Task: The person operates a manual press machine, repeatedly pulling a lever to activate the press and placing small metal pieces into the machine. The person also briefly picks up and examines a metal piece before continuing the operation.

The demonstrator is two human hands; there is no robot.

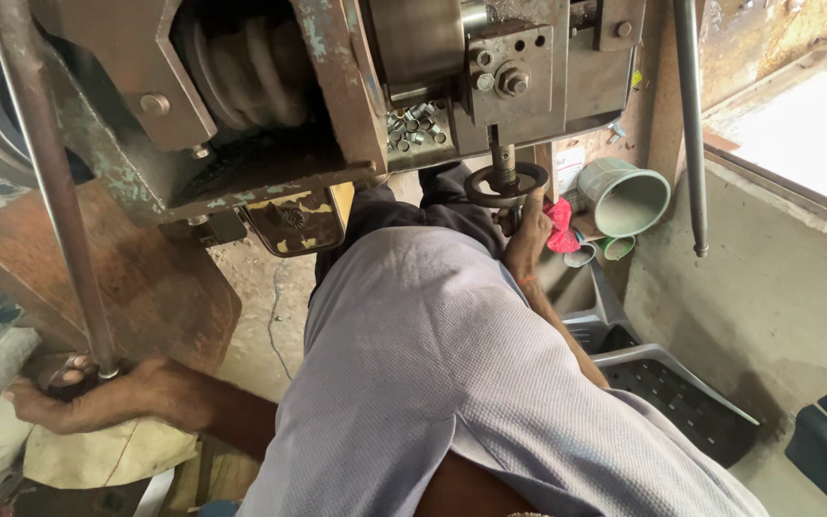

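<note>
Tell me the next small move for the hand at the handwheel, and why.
Probably close the right hand around the handwheel rim and give it a small turn. Only a finger reaches up to the rim now, so there is no firm grip, while the left hand already holds the lever at its lower end.

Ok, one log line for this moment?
left hand: gripping lower end of long grey metal lever | right hand: at small black metal handwheel | grey-green plastic cup: beside machine
</note>
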